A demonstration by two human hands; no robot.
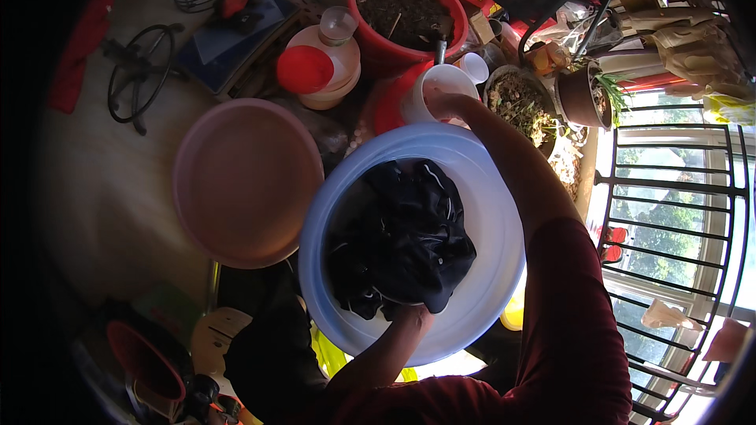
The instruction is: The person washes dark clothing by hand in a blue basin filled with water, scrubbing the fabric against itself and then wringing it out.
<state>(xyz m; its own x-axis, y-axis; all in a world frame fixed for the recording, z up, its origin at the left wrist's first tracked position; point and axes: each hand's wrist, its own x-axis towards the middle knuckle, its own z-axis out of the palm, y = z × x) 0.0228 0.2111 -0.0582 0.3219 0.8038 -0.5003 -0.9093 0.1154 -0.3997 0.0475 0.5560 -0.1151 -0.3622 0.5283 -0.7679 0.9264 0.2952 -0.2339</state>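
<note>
A dark, wet-looking garment (402, 244) lies bunched in a large pale-blue basin (498, 189) in front of me. My left hand (413, 316) reaches over the basin's near side into the cloth; its fingers are hidden under the folds. Stretched forward past the far rim, my right hand (447, 105) dips into a white bucket (465, 79). The bucket's wall and shadow hide most of those fingers, so I cannot see whether they hold anything.
A pink basin (248, 181) stands left of the blue one. Behind are a red tub of soil (409, 20), a red bowl (305, 68) and potted plants (584, 94). Window bars (669, 205) run along the right, and a dark red bucket (146, 358) sits lower left.
</note>
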